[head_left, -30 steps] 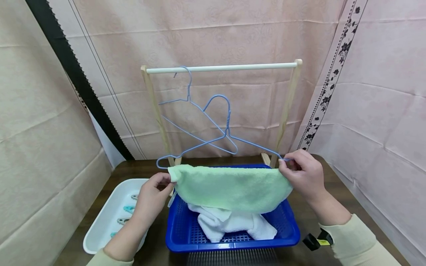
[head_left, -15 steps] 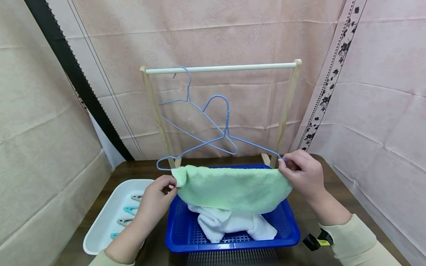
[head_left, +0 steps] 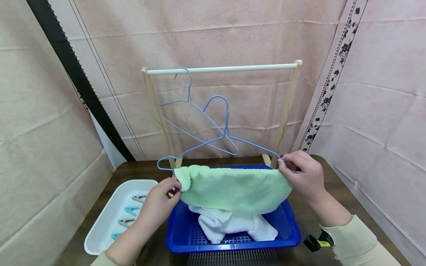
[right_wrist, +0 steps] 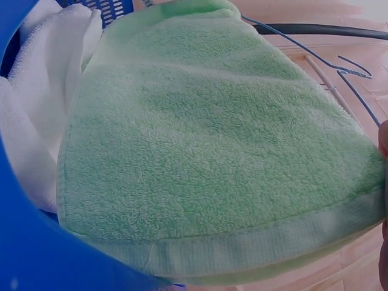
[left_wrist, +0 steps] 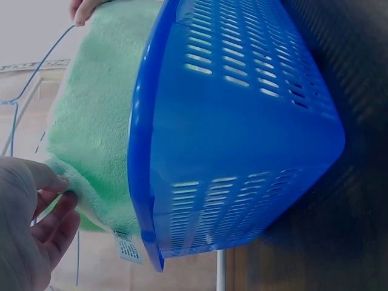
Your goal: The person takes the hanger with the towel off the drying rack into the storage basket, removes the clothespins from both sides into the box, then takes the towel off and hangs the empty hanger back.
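Note:
A pale green towel (head_left: pixel 233 188) is draped over the lower bar of a blue wire hanger (head_left: pixel 249 141), whose hook stands up free. My left hand (head_left: pixel 163 199) pinches the towel's left edge between thumb and fingers; the left wrist view shows this fold (left_wrist: pixel 79 188) up close, with a small printed label (left_wrist: pixel 127 248) below it. The hanger's left end loop sticks out beyond the towel. At the other side my right hand (head_left: pixel 304 175) pinches the hanger's right end together with the towel's edge. Behind, a second blue hanger (head_left: pixel 189 87) hangs from the rack's white rod.
Beneath the towel, a blue basket (head_left: pixel 233 246) holds a white cloth (head_left: pixel 229 223). To its left, a white tray (head_left: pixel 100 225) contains several clothespins (head_left: pixel 131 210). A clothes rack (head_left: pixel 226 68) stands behind the basket. A black strap with a yellow tag (head_left: pixel 313 243) is near my right sleeve.
My left hand has moved a little to the right, and the towel's left edge has shifted inward along the hanger, bunching slightly. My right hand stays in place.

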A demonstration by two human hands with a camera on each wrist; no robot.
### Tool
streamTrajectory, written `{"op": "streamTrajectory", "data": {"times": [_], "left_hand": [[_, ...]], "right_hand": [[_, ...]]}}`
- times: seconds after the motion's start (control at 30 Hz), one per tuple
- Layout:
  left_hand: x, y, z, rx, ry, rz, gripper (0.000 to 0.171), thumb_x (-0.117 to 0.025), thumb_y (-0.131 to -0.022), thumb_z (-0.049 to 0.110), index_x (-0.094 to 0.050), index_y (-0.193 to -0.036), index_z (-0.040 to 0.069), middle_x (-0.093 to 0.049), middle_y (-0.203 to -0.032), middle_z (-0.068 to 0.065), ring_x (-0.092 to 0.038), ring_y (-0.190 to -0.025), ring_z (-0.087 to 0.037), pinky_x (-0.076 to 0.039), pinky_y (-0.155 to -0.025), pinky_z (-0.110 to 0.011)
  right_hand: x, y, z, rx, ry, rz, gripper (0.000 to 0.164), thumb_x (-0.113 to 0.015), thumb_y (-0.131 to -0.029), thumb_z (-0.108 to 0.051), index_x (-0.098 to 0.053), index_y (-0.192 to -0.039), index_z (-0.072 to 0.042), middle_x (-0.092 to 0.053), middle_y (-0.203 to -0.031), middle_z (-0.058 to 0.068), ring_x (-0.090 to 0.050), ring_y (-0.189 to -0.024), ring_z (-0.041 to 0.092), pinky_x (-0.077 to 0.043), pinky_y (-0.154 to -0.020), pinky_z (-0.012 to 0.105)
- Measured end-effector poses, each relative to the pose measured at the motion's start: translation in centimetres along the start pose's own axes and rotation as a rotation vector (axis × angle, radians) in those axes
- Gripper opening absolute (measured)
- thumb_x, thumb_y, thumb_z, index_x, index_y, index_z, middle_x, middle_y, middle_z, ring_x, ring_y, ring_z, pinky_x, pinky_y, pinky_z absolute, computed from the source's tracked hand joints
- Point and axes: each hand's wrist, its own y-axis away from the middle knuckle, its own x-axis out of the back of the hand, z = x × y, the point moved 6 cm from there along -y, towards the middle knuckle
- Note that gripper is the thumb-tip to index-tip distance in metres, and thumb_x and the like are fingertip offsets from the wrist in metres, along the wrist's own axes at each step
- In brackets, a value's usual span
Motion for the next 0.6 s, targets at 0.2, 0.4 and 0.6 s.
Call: {"op": "streamTrajectory", "data": {"times": [0.2,0.4,0.6], "left_hand": [[-0.3,0.2,0.4,-0.028,-0.022,-0.024,0.023,-0.070,-0.085,-0.003,-0.069,-0.088,0.020,-0.065,-0.095,0.007,-0.063,-0.088,-0.018,-0.056,-0.074,-0.034],[-0.7,0.3,0.4,-0.042,-0.062,-0.058,0.024,-0.071,-0.085,-0.002,-0.068,-0.088,0.022,-0.065,-0.094,0.009,-0.062,-0.089,-0.016,-0.056,-0.078,-0.034],[-1.0,0.5,0.9,-0.097,-0.095,-0.071,0.026,-0.073,-0.084,-0.001,-0.068,-0.085,0.025,-0.062,-0.088,0.015,-0.059,-0.083,-0.007,-0.055,-0.077,-0.033]], "right_hand": [[0.0,0.0,-0.1,-0.001,-0.002,-0.003,0.008,-0.068,-0.077,-0.010,-0.073,-0.076,-0.004,-0.061,-0.069,0.003,-0.045,-0.059,0.012,-0.037,-0.056,0.015],[-0.1,0.0,0.0,-0.005,-0.003,0.000,0.006,-0.069,-0.076,-0.009,-0.073,-0.076,-0.004,-0.063,-0.071,0.006,-0.045,-0.063,0.007,-0.038,-0.056,0.015],[-0.1,0.0,0.0,-0.006,0.001,0.005,0.004,-0.071,-0.073,-0.006,-0.073,-0.076,-0.005,-0.064,-0.072,0.005,-0.044,-0.065,0.002,-0.038,-0.054,0.018]]}}
